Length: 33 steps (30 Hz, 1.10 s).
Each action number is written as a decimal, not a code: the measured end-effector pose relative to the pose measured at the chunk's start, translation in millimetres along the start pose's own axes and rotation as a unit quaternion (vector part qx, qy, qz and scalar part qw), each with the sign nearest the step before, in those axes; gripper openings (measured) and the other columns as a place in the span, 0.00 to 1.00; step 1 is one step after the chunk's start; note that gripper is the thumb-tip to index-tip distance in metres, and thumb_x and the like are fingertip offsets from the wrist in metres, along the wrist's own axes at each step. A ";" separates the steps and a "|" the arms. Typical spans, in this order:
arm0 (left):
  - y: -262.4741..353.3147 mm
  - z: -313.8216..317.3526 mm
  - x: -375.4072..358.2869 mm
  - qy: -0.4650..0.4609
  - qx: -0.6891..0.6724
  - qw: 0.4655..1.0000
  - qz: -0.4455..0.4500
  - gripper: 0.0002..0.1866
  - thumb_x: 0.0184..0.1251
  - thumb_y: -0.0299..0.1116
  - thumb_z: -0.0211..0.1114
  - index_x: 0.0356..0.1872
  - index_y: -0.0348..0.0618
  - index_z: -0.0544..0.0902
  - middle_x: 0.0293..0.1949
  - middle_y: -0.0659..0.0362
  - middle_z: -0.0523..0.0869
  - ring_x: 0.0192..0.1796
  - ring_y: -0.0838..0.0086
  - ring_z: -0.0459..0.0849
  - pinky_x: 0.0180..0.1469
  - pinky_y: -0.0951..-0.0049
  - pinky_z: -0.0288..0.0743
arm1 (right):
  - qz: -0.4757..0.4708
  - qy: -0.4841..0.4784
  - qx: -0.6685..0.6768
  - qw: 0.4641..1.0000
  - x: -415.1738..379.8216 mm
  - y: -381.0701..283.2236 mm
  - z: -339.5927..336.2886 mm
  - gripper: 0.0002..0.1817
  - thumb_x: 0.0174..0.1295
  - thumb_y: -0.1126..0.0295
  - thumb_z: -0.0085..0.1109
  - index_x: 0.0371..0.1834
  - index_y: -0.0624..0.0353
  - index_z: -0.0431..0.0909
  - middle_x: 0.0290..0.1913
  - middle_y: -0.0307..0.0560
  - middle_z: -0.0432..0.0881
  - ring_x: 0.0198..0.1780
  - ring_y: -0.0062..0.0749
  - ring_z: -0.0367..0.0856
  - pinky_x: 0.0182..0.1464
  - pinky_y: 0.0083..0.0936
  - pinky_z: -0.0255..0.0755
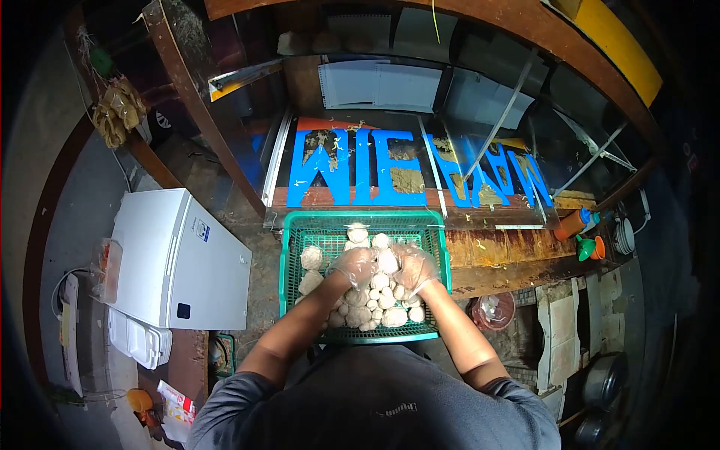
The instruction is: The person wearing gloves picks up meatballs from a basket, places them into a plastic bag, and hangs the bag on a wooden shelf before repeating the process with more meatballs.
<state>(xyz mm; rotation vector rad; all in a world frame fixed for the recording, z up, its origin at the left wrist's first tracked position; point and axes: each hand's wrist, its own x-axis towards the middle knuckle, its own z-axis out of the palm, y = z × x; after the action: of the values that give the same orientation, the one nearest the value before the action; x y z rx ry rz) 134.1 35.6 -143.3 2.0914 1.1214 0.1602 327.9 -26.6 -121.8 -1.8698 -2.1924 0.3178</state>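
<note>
A green plastic basket (287,259) in front of my body holds many pale grey meatballs (358,296) of different sizes, small ones heaped among larger lumpy ones. Both hands wear clear plastic gloves and are over the basket. My left hand (355,268) and my right hand (415,270) come together from either side, fingers curled in around one pale meatball (387,261) between them. The gloves partly hide the fingertips. Larger meatballs (311,258) lie along the basket's left side.
Beyond the basket stands a glass display case with blue lettering (322,180). A white chest freezer (210,262) is on the left, with white foam boxes (139,339) near it. To the right are a wooden counter (510,251), orange and green bottles (574,223) and a reddish bucket (493,309).
</note>
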 end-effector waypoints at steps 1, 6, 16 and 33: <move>-3.6 2.7 2.6 -0.001 0.000 1.000 0.000 0.28 0.61 0.42 0.63 0.63 0.45 0.79 0.50 0.41 0.85 0.54 0.47 0.84 0.58 0.54 0.76 | 0.006 -0.019 -0.007 1.000 1.5 0.2 -4.0 0.37 0.48 0.53 0.70 0.65 0.50 0.75 0.58 0.57 0.81 0.57 0.54 0.81 0.60 0.42 0.76; -7.8 6.5 2.7 0.028 -0.016 0.999 0.038 0.25 0.62 0.39 0.63 0.61 0.44 0.80 0.51 0.42 0.85 0.54 0.48 0.84 0.58 0.55 0.76 | -0.031 0.019 0.003 0.999 6.6 14.0 14.5 0.39 0.44 0.52 0.72 0.63 0.51 0.76 0.53 0.60 0.83 0.54 0.53 0.82 0.56 0.43 0.78; -4.7 0.7 -17.7 0.073 -0.211 0.967 0.125 0.26 0.61 0.26 0.66 0.61 0.34 0.75 0.50 0.51 0.83 0.51 0.65 0.83 0.54 0.66 0.78 | -0.019 -0.013 0.098 0.995 -9.4 -9.0 -24.6 0.46 0.43 0.58 0.72 0.71 0.55 0.67 0.52 0.62 0.80 0.53 0.59 0.81 0.58 0.44 0.76; 5.3 -5.9 -78.4 0.053 -0.443 0.879 0.167 0.26 0.63 0.21 0.70 0.62 0.33 0.73 0.59 0.58 0.71 0.54 0.75 0.78 0.58 0.72 0.76 | -0.003 0.008 0.457 0.889 -47.7 -38.2 -19.2 0.42 0.48 0.75 0.76 0.70 0.60 0.69 0.67 0.53 0.74 0.68 0.39 0.73 0.70 0.32 0.67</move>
<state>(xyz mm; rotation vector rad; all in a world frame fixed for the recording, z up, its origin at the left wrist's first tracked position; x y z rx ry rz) 87.4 -22.6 -118.0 1.4112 0.5456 0.8032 305.6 -79.5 -93.5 -1.2927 -1.5618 1.0954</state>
